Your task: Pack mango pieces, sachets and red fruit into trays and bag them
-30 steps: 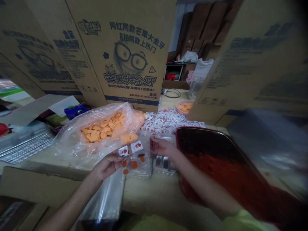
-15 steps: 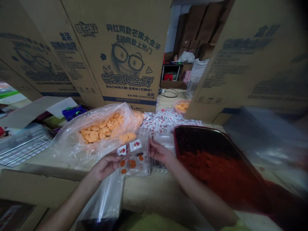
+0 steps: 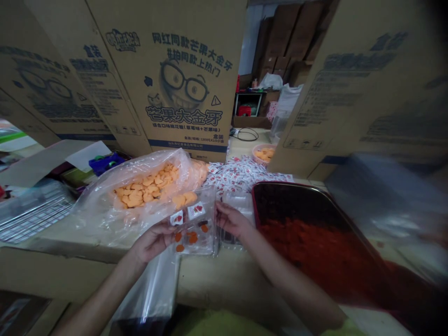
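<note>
My left hand (image 3: 154,240) grips the left edge of a clear plastic clamshell tray (image 3: 196,228) that holds several small orange and red sweets and two small white sachets with red print. My right hand (image 3: 229,219) pinches the tray's right edge, fingers closed on it. The tray is held just above the cardboard work surface (image 3: 224,280). Behind it lies a large clear bag of orange candies (image 3: 147,191).
A heap of small red-and-white sachets (image 3: 241,175) lies behind the tray. A dark red basin of red pieces (image 3: 315,233) sits at the right. Tall printed cartons (image 3: 182,70) wall the back. Stacked clear trays (image 3: 31,210) lie at the left. An empty clear bag (image 3: 154,289) hangs over the front edge.
Both hands have shifted the clamshell tray slightly; the right hand moved a little left and down along its edge. The view has drifted slightly.
</note>
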Demonstrator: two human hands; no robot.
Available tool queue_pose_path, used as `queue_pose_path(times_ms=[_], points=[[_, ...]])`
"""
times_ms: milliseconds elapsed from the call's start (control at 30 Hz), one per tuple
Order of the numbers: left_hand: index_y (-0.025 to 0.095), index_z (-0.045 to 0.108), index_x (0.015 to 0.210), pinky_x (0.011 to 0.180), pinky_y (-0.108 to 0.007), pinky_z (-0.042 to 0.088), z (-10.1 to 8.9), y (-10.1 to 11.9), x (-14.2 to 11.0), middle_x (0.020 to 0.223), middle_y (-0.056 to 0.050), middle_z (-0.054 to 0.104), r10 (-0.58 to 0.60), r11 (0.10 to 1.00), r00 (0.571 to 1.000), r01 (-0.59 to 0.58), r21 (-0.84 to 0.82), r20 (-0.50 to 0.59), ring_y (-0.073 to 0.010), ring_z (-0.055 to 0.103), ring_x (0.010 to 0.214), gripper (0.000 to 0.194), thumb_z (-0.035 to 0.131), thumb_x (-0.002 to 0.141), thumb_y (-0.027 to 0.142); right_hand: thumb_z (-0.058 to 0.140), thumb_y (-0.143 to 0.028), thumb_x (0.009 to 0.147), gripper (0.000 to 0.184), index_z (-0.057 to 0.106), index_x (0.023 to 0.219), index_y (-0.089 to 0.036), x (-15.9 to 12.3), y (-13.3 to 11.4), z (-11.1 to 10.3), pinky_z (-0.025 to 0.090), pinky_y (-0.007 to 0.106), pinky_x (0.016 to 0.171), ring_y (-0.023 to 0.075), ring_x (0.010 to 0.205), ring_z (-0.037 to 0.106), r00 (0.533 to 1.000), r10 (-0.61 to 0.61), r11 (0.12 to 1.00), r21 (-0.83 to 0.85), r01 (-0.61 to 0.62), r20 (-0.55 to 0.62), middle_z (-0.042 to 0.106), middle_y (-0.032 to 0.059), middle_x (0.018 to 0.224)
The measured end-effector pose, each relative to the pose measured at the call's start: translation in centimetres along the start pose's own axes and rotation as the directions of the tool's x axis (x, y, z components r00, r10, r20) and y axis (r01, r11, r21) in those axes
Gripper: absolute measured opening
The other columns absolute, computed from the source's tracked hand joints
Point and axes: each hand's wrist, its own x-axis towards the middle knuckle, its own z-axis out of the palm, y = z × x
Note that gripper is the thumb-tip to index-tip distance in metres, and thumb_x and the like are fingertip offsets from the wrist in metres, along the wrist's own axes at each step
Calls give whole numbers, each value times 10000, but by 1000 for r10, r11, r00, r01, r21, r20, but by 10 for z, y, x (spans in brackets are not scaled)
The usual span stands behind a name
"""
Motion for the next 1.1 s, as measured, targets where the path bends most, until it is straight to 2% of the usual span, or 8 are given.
queue_pose_path(times_ms=[200, 433, 667, 733, 833, 933, 1000, 1100], points=[[90, 659, 912, 755, -269, 538, 1, 0, 2, 838, -79, 721, 11, 1000, 1000, -11, 21, -12, -178, 685, 749, 322, 585, 638, -64, 834, -272, 570, 373, 607, 852, -181, -6, -5, 5, 481, 247, 629, 107, 632, 576, 994, -6, 999, 38, 10, -108, 630, -26, 722], [94, 657, 933, 777, -281, 536, -1, -2, 8, 929, -94, 718, 15, 1000, 1000, -15, 4, 20, -199, 687, 811, 338, 590, 640, -60, 818, -270, 483, 448, 554, 840, -207, -8, -9, 7, 410, 203, 577, 78, 619, 502, 942, -265, 955, -192, 226, -206, 549, -69, 710], [95, 662, 872, 718, -267, 543, -1, -3, 11, 852, -79, 725, 6, 999, 999, -8, 40, 52, -173, 682, 685, 276, 609, 638, -42, 750, -223, 512, 458, 517, 906, -221, -8, -12, 6, 413, 230, 601, 113, 688, 519, 976, -160, 956, -270, 116, -147, 561, -44, 796], [105, 656, 952, 736, -276, 542, 1, -4, 11, 864, -77, 723, 0, 999, 997, -3, 41, 76, -186, 687, 737, 349, 606, 640, -44, 727, -221, 520, 396, 508, 850, -216, -6, -10, 5, 394, 230, 592, 118, 677, 498, 950, -242, 912, -379, 154, -198, 547, -46, 763], [132, 618, 1099, 808, -297, 530, 3, -6, 13, 970, -79, 713, -5, 999, 997, 3, 33, 75, -205, 679, 866, 500, 605, 636, -57, 693, -223, 566, 224, 561, 747, -212, -3, -7, 3, 391, 250, 665, 137, 732, 474, 871, -433, 771, -596, 224, -233, 531, -27, 773], [120, 617, 1107, 771, -277, 537, 1, -8, 18, 971, -91, 711, 0, 999, 999, -3, 49, 47, -197, 683, 830, 497, 605, 642, -53, 665, -243, 616, 64, 638, 669, -220, -2, -6, -1, 384, 271, 705, 167, 793, 473, 825, -522, 658, -717, 230, -214, 541, 6, 816], [97, 640, 1045, 735, -267, 541, -1, -10, 22, 920, -96, 714, 1, 998, 1000, -2, 56, 27, -187, 684, 772, 428, 605, 644, -48, 663, -304, 642, 94, 662, 681, -218, -2, -5, -1, 378, 270, 659, 167, 749, 485, 857, -468, 713, -665, 221, -217, 562, 11, 793], [98, 641, 1035, 746, -275, 543, -1, -10, 24, 886, -82, 713, -5, 999, 1000, 5, 48, -3, -184, 683, 759, 438, 609, 628, -60, 649, -448, 684, 254, 649, 718, -196, -4, -4, 1, 351, 255, 549, 139, 602, 479, 941, -258, 900, -409, 152, -218, 581, 3, 683]])
